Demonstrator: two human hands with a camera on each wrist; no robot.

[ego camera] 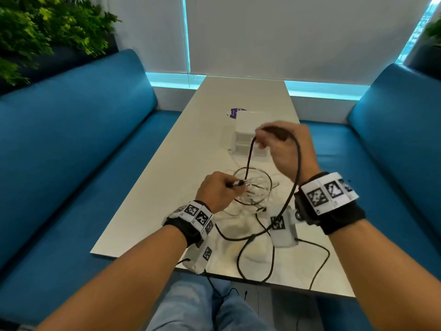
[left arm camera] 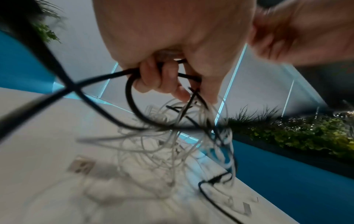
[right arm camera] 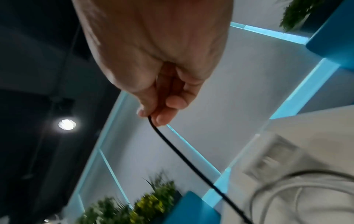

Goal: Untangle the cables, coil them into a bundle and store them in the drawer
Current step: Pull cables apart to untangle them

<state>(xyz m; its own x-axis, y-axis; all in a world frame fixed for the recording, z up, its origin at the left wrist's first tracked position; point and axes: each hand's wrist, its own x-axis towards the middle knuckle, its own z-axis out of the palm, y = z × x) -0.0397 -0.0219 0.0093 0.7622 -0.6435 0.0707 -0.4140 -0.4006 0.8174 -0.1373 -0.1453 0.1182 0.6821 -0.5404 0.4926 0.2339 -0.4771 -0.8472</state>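
A tangle of thin white and black cables [ego camera: 250,192] lies mid-table. My left hand [ego camera: 218,189] hovers over it and grips loops of the black cable [left arm camera: 132,91] together with a plug end [ego camera: 237,183]. My right hand [ego camera: 281,144] is raised higher and pinches the same thick black cable [right arm camera: 172,145] between thumb and fingertips [right arm camera: 162,116]; the cable arcs over that hand and drops in a long loop [ego camera: 253,259] near the table's front edge. A small white drawer unit [ego camera: 250,134] stands behind my hands, its drawers closed.
The long white table [ego camera: 167,175] runs between two blue sofas [ego camera: 71,139]. A purple sticker [ego camera: 235,112] lies beyond the drawer unit. White tagged boxes [ego camera: 284,230] hang from my wrists. A thin black wire [ego camera: 319,259] trails off the front edge. Plants [ego camera: 47,32] stand behind the left sofa.
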